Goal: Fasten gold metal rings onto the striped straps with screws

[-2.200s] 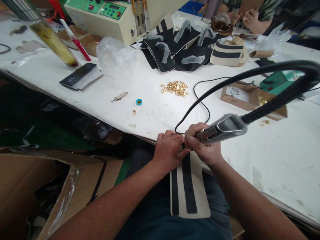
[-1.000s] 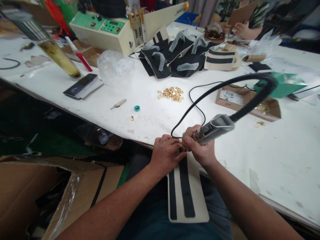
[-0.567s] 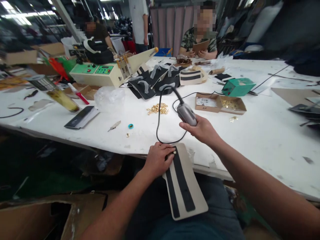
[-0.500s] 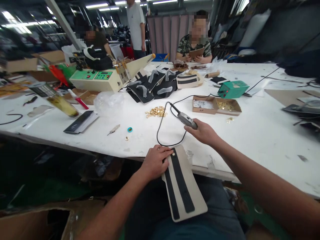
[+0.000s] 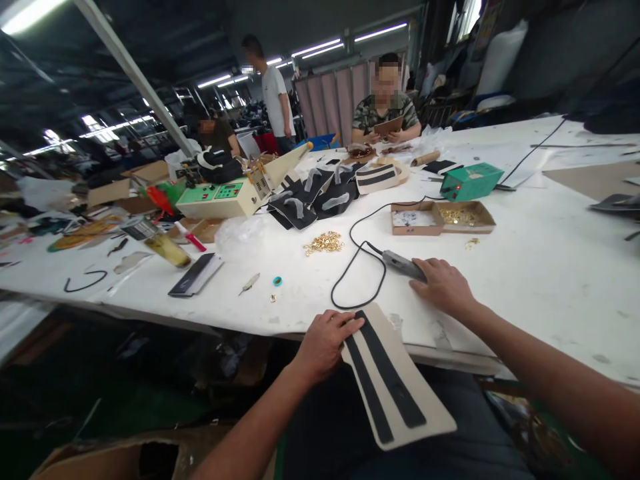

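Observation:
My left hand (image 5: 325,341) grips the top left edge of a flat beige panel (image 5: 420,383), its fingertips lying over the upper end of a black strip. Two black strips run along the panel, which slopes from the table edge down over my lap. My right hand (image 5: 447,285) is closed round the rear end of a slim grey corded hand tool (image 5: 404,265), low over the white table. Its tip is too small to make out. A black cord (image 5: 334,283) loops from it across the table. Left of the cord lies a heap of small gold metal pieces (image 5: 325,243).
Behind my right hand stand a cardboard tray (image 5: 443,230) with small parts and a green box (image 5: 473,181) with a red light. Black pieces (image 5: 320,193) are piled mid-table. A notebook (image 5: 196,275), a jar (image 5: 167,247) and a cream machine (image 5: 240,200) stand left. A person (image 5: 387,110) sits opposite.
My right hand has lowered the grey tool and turned it flatter towards the table. My left fingers now cover the small round metal piece at the strip's top. The view has tilted.

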Tool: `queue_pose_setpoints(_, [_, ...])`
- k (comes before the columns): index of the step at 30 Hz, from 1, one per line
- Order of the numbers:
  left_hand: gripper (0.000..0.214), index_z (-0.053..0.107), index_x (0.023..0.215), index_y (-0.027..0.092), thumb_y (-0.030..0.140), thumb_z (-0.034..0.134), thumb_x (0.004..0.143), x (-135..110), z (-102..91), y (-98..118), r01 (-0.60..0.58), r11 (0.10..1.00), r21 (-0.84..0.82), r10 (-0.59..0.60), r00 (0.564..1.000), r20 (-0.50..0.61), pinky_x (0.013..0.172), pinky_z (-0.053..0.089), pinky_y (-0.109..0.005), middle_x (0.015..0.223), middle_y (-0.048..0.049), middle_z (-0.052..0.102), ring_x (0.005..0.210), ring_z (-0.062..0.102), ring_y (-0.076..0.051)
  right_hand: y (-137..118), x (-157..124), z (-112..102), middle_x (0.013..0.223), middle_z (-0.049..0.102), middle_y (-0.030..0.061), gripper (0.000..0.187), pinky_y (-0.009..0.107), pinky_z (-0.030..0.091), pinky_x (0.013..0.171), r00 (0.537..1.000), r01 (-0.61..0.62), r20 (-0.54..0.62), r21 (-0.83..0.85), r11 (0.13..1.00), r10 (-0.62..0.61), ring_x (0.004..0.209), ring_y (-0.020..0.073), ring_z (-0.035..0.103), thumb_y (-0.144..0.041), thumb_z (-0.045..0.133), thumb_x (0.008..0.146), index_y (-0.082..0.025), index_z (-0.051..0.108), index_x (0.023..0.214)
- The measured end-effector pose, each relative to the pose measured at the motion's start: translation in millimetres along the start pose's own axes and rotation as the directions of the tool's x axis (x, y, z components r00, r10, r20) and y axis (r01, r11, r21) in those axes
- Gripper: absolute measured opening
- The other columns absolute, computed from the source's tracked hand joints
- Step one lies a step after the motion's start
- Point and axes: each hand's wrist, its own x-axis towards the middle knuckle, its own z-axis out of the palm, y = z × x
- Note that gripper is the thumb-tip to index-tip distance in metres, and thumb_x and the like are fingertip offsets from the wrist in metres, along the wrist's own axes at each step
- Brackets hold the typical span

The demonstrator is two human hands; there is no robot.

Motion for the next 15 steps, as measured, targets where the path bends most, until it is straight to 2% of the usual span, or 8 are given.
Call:
queue_pose_setpoints(2, [0.033,0.075,0.126,0.029,0.035,0.062,0.097,2.0,-1.7,4.3,0.093,0.979,-0.182,-0.113,0.988,-0.103,0.098,0.048,-0.043,0.127,-0.0075,0.076,0.111,0.066,-0.029,0.2,-4.7,0.1,0.133,0.066,0.0159,0.049,0.048,0.048,0.1,0.997,0.028,-0.078,0.05,0.998,-0.024,0.12,0.0353,0.059,-0.042,0.06,0.097,-0.018,0.062,0.14])
queue_pose_setpoints(3, [0.028,0.08,0.11,0.026,0.04,0.058,0.099,2.8,-2.3,7.0,0.148,0.954,-0.259,-0.19,0.971,-0.148,0.092,0.049,-0.041,0.11,-0.0072,0.08,0.1,0.068,-0.028,-1.7,-8.6,-0.6,0.133,0.067,0.0159,0.046,0.049,0.048,0.102,0.991,0.051,-0.128,0.094,0.994,-0.039,0.121,0.0351,0.059,-0.04,0.06,0.096,-0.018,0.065,0.136])
queue_pose_setpoints(5, [0.052,0.074,0.072,0.021,0.05,0.046,0.105,3.9,-2.7,13.4,0.283,0.884,-0.373,-0.378,0.901,-0.212,0.074,0.049,-0.035,0.07,-0.005,0.071,0.073,0.066,-0.024,-11.1,-19.8,-3.4,0.128,0.069,0.015,0.038,0.048,0.05,0.102,0.972,0.117,-0.227,0.223,0.968,-0.066,0.119,0.0332,0.061,-0.037,0.06,0.097,-0.018,0.068,0.129])
queue_pose_setpoints(7, [0.065,0.057,0.054,0.022,0.061,0.043,0.104,4.4,-2.2,20.7,0.379,0.789,-0.484,-0.54,0.803,-0.251,0.061,0.042,-0.032,0.052,-0.0016,0.055,0.057,0.056,-0.02,-27.9,-35.0,-7.7,0.117,0.073,0.0123,0.029,0.045,0.055,0.096,0.946,0.207,-0.313,0.396,0.894,-0.08,0.109,0.0295,0.067,-0.035,0.06,0.098,-0.02,0.071,0.119])
queue_pose_setpoints(9, [0.062,0.052,0.054,0.023,0.068,0.053,0.097,4.2,-0.8,28.1,0.39,0.65,-0.652,-0.674,0.693,-0.257,0.06,0.042,-0.03,0.052,0.0001,0.055,0.057,0.054,-0.019,-50.5,-52.0,-13.3,0.105,0.074,0.0089,0.021,0.042,0.058,0.085,0.924,0.308,-0.367,0.558,0.771,-0.104,0.093,0.0251,0.069,-0.036,0.061,0.099,-0.022,0.072,0.112])
queue_pose_setpoints(10, [0.06,0.056,0.058,0.022,0.069,0.058,0.094,3.5,0.2,31.5,0.359,0.58,-0.731,-0.713,0.657,-0.244,0.064,0.044,-0.03,0.057,-0.0003,0.06,0.061,0.057,-0.019,-62.8,-60.1,-16.4,0.101,0.074,0.0076,0.019,0.041,0.059,0.08,0.915,0.355,-0.385,0.616,0.704,-0.125,0.087,0.0234,0.069,-0.035,0.062,0.1,-0.023,0.072,0.11])
queue_pose_setpoints(12, [0.055,0.065,0.068,0.019,0.069,0.063,0.092,0.6,2.9,37.0,0.27,0.46,-0.846,-0.742,0.64,-0.199,0.072,0.05,-0.03,0.07,-0.0028,0.071,0.07,0.064,-0.021,-86.1,-72.9,-22.5,0.1,0.073,0.0071,0.018,0.04,0.059,0.077,0.906,0.403,-0.396,0.696,0.594,-0.151,0.082,0.0217,0.068,-0.035,0.064,0.1,-0.024,0.072,0.111])
queue_pose_setpoints(15, [0.052,0.073,0.079,0.017,0.067,0.066,0.091,-8.8,7.4,42.5,0.173,0.307,-0.936,-0.752,0.647,-0.127,0.073,0.053,-0.031,0.082,-0.0061,0.077,0.075,0.068,-0.022,-112.7,-80.1,-28.3,0.11,0.073,0.0088,0.028,0.042,0.06,0.08,0.943,0.325,-0.315,0.791,0.518,-0.11,0.089,0.0233,0.069,-0.04,0.067,0.099,-0.024,0.071,0.121])
